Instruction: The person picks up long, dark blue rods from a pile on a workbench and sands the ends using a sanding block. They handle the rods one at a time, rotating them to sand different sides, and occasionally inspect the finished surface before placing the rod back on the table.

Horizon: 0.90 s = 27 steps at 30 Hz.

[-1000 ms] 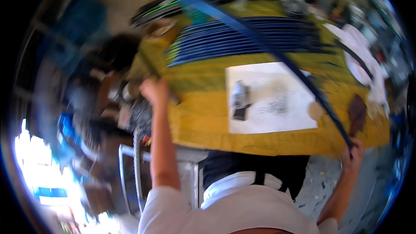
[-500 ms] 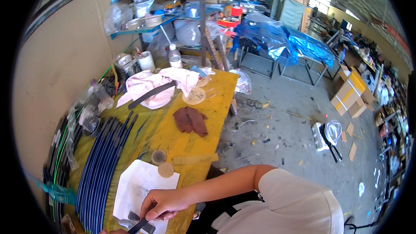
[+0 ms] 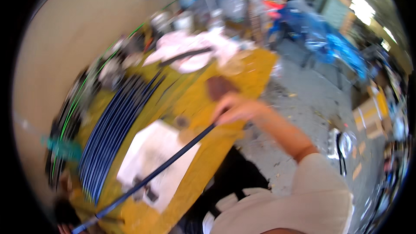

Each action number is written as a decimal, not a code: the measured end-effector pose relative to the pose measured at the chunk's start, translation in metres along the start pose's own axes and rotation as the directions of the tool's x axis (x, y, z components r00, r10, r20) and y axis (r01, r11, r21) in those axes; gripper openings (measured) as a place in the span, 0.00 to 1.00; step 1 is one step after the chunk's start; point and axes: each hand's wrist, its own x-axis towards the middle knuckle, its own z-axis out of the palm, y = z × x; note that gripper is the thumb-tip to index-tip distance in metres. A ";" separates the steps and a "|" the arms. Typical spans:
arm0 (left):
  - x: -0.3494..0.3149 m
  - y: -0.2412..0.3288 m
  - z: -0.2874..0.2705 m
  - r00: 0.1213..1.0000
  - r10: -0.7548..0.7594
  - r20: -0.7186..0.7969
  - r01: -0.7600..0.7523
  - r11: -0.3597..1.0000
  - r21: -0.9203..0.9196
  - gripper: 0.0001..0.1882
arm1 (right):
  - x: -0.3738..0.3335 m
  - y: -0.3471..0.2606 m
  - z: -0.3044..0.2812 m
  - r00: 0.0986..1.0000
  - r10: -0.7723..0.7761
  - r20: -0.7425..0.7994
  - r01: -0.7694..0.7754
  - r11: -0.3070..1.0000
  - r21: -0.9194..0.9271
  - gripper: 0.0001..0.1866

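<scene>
A long dark blue rod (image 3: 164,164) runs slantwise over the table from the lower left toward the middle. My right hand (image 3: 236,109), blurred by motion, is closed round its upper end, right beside a crumpled brown cloth (image 3: 219,86). At the lower left edge, the fingers of my left hand (image 3: 65,229) show in part, closed at the rod's other end. Beneath the rod lies a white sheet of paper (image 3: 149,149) with small grey blocks (image 3: 151,195) on it. Left of the paper, several similar dark blue rods (image 3: 117,125) lie side by side.
The yellow-topped table (image 3: 255,71) carries a pink cloth (image 3: 186,47) with a dark strip (image 3: 186,55) across it, and a round disc (image 3: 182,121). Cables and plastic bags line the wall at left. Shelves stand behind; a cardboard box (image 3: 370,119) sits on the floor at right.
My right hand has moved up and away from the grey blocks to beside the brown cloth. The rod now stretches across the paper. The whole view has shifted and blurred.
</scene>
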 end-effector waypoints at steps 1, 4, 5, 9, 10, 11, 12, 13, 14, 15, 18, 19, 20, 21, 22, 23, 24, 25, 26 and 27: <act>0.002 0.015 -0.019 0.993 0.050 -0.105 -0.046 0.998 0.038 0.10 | -0.010 -0.006 -0.018 0.996 -0.047 -0.080 0.035 0.989 -0.145 0.14; 0.006 0.050 -0.075 0.918 0.352 -0.183 -0.261 0.883 0.389 0.12 | -0.059 0.023 -0.088 0.977 -0.020 -0.212 0.017 1.000 -0.017 0.19; 0.001 0.067 -0.098 0.958 0.279 -0.061 -0.263 0.947 0.185 0.10 | -0.074 0.037 -0.104 0.935 -0.101 -0.339 0.096 0.995 -0.030 0.17; -0.024 0.086 -0.090 0.953 0.301 -0.041 -0.303 0.952 -0.050 0.06 | -0.068 0.056 -0.142 0.924 -0.217 -0.314 0.245 0.968 0.053 0.19; -0.031 0.092 -0.085 0.955 0.294 -0.025 -0.295 0.955 -0.037 0.07 | -0.048 0.055 -0.144 0.929 -0.235 -0.285 0.264 0.962 0.069 0.19; -0.039 0.091 -0.083 0.961 0.277 -0.009 -0.277 0.960 -0.045 0.07 | -0.032 0.051 -0.143 0.945 -0.212 -0.251 0.235 0.970 0.068 0.18; -0.046 0.086 -0.065 0.961 0.272 -0.039 -0.274 0.962 -0.026 0.07 | -0.015 0.049 -0.147 0.959 -0.184 -0.217 0.204 0.976 0.071 0.17; -0.050 0.066 -0.064 0.963 0.259 -0.069 -0.263 0.964 -0.049 0.08 | -0.007 0.043 -0.148 0.965 -0.158 -0.208 0.170 0.985 0.038 0.17; -0.056 0.055 -0.060 0.965 0.257 -0.059 -0.261 0.962 -0.078 0.09 | 0.007 0.039 -0.138 0.949 -0.160 -0.270 0.171 0.985 0.020 0.13; -0.062 0.052 -0.051 0.965 0.249 -0.083 -0.256 0.963 -0.082 0.09 | 0.026 0.036 -0.125 0.962 -0.167 -0.217 0.176 0.984 0.025 0.13; -0.078 0.033 -0.041 0.973 0.208 -0.099 -0.218 0.970 -0.111 0.09 | 0.081 0.030 -0.105 0.989 -0.129 -0.072 0.132 0.991 0.030 0.11; -0.083 0.027 -0.035 0.972 0.188 -0.141 -0.206 0.970 -0.129 0.08 | 0.099 0.030 -0.099 0.993 -0.107 -0.049 0.107 0.994 0.012 0.11; -0.087 0.020 -0.031 0.977 0.150 -0.150 -0.179 0.964 -0.197 0.09 | 0.114 0.029 -0.090 0.996 -0.082 -0.029 0.082 0.997 -0.009 0.11; -0.092 0.013 -0.030 0.978 0.140 -0.152 -0.170 0.962 -0.214 0.09 | 0.129 0.027 -0.081 0.998 -0.057 -0.011 0.057 0.998 -0.030 0.11; -0.095 0.008 -0.028 0.979 0.118 -0.166 -0.156 0.958 -0.241 0.10 | 0.142 0.025 -0.073 1.000 -0.026 0.002 0.026 0.998 -0.057 0.11; -0.098 0.001 -0.026 0.980 0.093 -0.178 -0.140 0.952 -0.271 0.10 | 0.154 0.024 -0.067 1.000 -0.026 0.011 0.027 0.995 -0.093 0.11; -0.101 -0.005 -0.023 0.977 0.095 -0.192 -0.145 0.953 -0.265 0.10 | 0.166 0.024 -0.062 0.999 -0.025 0.020 0.028 0.991 -0.129 0.12; -0.103 -0.010 -0.020 0.974 0.097 -0.206 -0.149 0.954 -0.259 0.10 | 0.176 0.022 -0.055 0.999 -0.024 0.030 0.028 0.986 -0.166 0.12; -0.105 -0.014 -0.016 0.971 0.091 -0.223 -0.147 0.957 -0.250 0.10 | 0.183 0.017 -0.047 0.998 0.014 0.054 -0.005 0.987 -0.160 0.12; -0.107 -0.017 -0.014 0.978 0.073 -0.196 -0.127 0.951 -0.281 0.10 | 0.190 0.019 -0.045 0.998 0.028 0.059 -0.018 0.987 -0.161 0.12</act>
